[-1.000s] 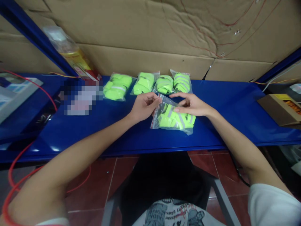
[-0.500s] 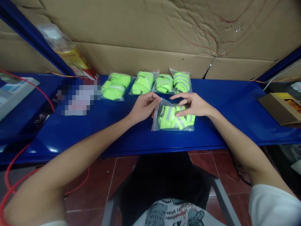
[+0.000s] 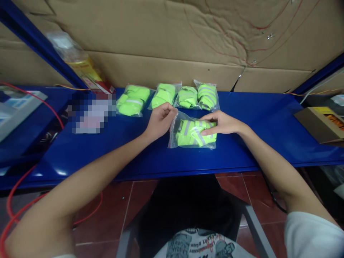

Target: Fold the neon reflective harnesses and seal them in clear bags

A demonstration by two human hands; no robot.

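A clear zip bag [image 3: 195,133] with folded neon-yellow reflective straps inside lies on the blue table in front of me. My left hand [image 3: 162,120] pinches the bag's upper left corner, by the zip edge. My right hand [image 3: 221,122] grips the filled right part of the same bag, thumb on top and the other fingers over its far side, partly hidden. Behind it stand several similar filled bags in a row, among them a left one [image 3: 133,100] and a right one [image 3: 207,96].
A plastic bottle [image 3: 80,64] with a yellow label leans at the back left. An open cardboard box [image 3: 319,123] sits at the right. Red cable [image 3: 51,104] crosses the left side. A cardboard sheet [image 3: 161,32] backs the blue table [image 3: 107,150].
The bag has slid a little to the left with both hands. My right hand's fingers have closed onto it; they were more spread before.
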